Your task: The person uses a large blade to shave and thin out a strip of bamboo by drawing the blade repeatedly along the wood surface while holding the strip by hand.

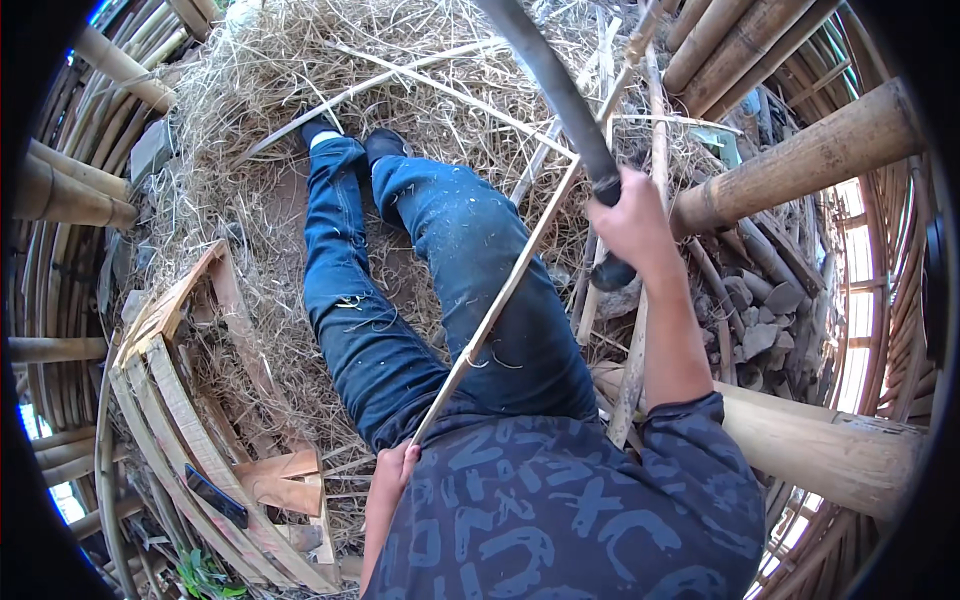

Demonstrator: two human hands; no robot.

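The strip [498,305] slants across the person's right thigh, over the blue jeans [455,220]. At its near end, the left hand [396,465] is closed on it, fingers wrapped round. The right hand [632,222], right of the strip, makes a tight fist round the dark handle of a machete [558,90]. The long blade points away from the body and crosses the strip's far part in view; whether they touch, I cannot tell. At the strip's near end is a dark shirt [580,520] printed all over with lighter blue-grey letters and letter-like shapes. Straw [260,100] covers the ground beyond and left of the strip. Well left of it sits a slatted wooden frame [185,418], a dark phone-like slab [217,496] resting on its slats. Right of the strip are a thick bamboo pole [800,165] and grey stones [762,340].
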